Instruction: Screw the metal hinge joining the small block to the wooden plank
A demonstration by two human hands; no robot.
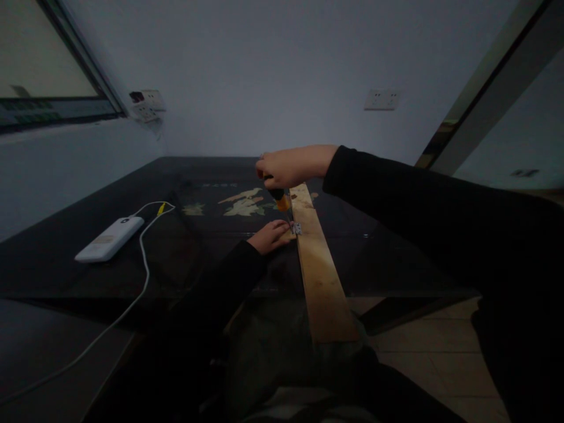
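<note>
A long wooden plank (324, 276) lies on the dark table (88, 258), running away from me and overhanging the near edge. A small metal hinge (297, 228) sits on its left edge. My right hand (291, 166) is closed round the top of a screwdriver (282, 201) with a black and orange handle, held upright with its tip at the hinge. My left hand (271, 236) rests on the table beside the plank, fingers curled together against the hinge and the screwdriver's tip.
A white power bank (109, 239) with a white cable (143, 264) lies at the left of the table. Wall sockets (381, 99) are on the far wall, more sockets (147, 104) at the left corner. Tiled floor (440, 358) shows at lower right.
</note>
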